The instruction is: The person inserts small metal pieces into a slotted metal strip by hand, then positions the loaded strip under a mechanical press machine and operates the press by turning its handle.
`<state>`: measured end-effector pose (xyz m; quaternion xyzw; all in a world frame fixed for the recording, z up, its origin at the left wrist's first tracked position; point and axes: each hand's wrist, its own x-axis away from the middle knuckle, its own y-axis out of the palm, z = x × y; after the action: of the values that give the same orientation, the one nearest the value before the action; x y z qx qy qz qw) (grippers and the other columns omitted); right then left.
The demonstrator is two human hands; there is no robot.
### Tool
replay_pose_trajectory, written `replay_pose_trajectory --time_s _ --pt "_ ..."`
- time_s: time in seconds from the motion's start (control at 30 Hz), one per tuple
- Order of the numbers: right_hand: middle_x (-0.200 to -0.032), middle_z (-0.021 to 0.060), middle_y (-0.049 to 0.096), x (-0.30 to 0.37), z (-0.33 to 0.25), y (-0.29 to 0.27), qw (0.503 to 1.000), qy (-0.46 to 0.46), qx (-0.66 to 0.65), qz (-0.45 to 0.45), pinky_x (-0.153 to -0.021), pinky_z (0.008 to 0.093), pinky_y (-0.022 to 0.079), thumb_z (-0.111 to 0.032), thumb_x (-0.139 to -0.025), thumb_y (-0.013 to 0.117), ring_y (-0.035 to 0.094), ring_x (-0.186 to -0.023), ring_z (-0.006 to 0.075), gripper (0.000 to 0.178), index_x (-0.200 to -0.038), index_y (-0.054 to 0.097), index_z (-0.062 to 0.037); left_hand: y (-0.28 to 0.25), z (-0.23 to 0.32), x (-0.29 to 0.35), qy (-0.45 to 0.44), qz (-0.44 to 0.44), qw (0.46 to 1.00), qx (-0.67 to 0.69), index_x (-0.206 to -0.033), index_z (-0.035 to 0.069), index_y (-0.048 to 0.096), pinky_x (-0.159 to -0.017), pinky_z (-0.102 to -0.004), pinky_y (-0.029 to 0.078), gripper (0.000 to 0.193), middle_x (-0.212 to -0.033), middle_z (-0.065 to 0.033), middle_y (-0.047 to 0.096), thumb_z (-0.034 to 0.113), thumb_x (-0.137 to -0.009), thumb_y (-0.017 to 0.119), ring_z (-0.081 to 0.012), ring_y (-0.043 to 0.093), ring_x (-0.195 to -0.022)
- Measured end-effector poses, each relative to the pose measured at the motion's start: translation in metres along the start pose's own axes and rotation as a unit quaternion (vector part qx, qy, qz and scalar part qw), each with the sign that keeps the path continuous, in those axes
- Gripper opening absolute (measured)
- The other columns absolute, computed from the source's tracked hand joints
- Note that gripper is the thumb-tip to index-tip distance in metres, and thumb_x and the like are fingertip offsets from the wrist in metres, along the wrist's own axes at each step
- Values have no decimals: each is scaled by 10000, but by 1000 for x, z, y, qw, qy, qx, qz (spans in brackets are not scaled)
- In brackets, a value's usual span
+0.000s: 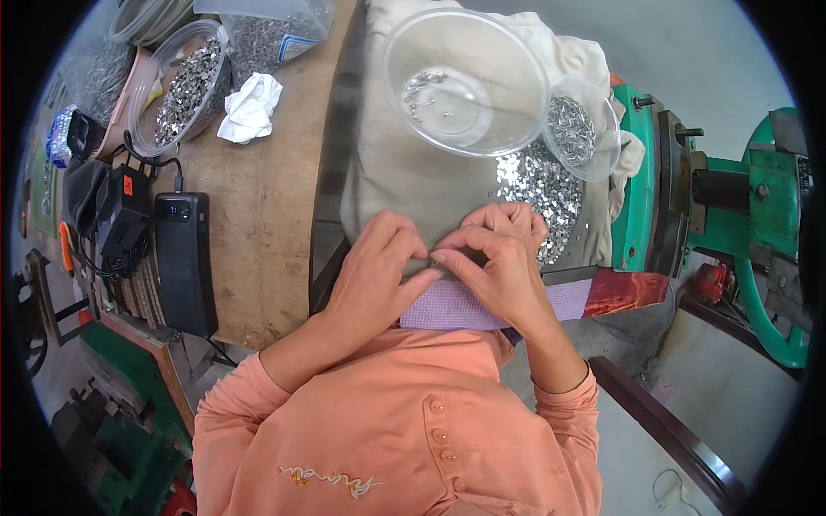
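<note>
Both hands meet over the front of a cloth-covered work surface (379, 163). The fingers of my left hand (370, 267) are closed in a pinch, with thumb and forefinger close to my right fingertips. My right hand (499, 258) also pinches, its thumb and forefinger pressed together; whatever lies between the fingertips is too small to make out. Just beyond my right hand spreads a pile of small shiny metal pieces (551, 193). Behind it stand a large clear plastic tub (525, 112) with a few small parts at the bottom and a smaller clear bowl of thin metal pins (572, 129).
On the left, a wooden table (267, 206) holds a black power bank (185, 258), a charger with cables (125, 206), crumpled white tissue (250, 108), a tub of metal pieces (189, 90) and a bag of parts (275, 34). A green machine (731, 198) stands at right.
</note>
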<state>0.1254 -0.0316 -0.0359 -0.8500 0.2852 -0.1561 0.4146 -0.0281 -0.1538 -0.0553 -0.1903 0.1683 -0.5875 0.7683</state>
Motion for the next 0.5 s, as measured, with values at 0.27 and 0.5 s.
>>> replay_pose_trajectory --time_s 0.27,0.5 --pt "-909 -28 617 2 8 -7 1000 4 -5 -18 -967 437 255 -293 -756 824 485 -1014 229 163 -822 794 -147 -1 0 -1 1 -13 1000 -7 -900 1 565 -803 -426 470 283 -1007 -136 500 48 -743 796 -345 554 -951" --pt "-888 -39 612 1 6 -7 1000 5 5 -15 -965 438 254 -288 -745 830 487 -997 225 160 -830 805 -155 -3 0 -2 -6 -24 1000 -2 -898 -4 571 -807 -425 469 274 -1013 -137 504 54 -748 793 -348 553 -959"
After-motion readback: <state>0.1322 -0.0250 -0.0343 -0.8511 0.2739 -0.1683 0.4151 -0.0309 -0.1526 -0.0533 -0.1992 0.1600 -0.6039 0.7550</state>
